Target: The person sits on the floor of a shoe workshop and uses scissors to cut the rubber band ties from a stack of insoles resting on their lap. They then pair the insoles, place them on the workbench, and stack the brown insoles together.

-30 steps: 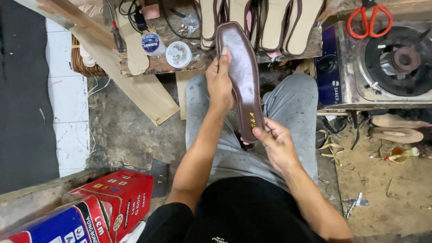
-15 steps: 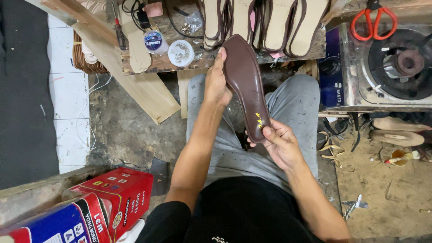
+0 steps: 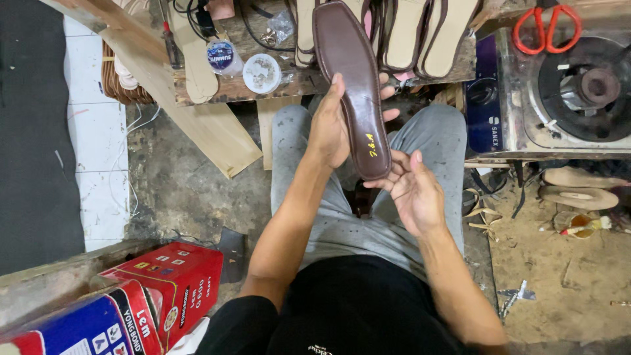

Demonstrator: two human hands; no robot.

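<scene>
I hold a long dark brown shoe insole (image 3: 351, 79) flat side up over my lap, with yellow marks near its heel. My left hand (image 3: 330, 125) grips its left edge at the middle, thumb on top. My right hand (image 3: 411, 190) cups the heel end from below, fingers spread under it. The toe end points away from me toward a low wooden bench (image 3: 230, 85).
Several beige and brown-edged insoles (image 3: 420, 33) lie on the bench with a small round tin (image 3: 261, 72). A gas stove (image 3: 565, 85) with red scissors (image 3: 547, 26) stands at right. Red and blue boxes (image 3: 138, 302) sit at lower left, a plank (image 3: 197, 125) leans nearby.
The insole has turned from edge-on to flat, its brown face toward me, and has risen toward the bench. My right hand has opened under the heel.
</scene>
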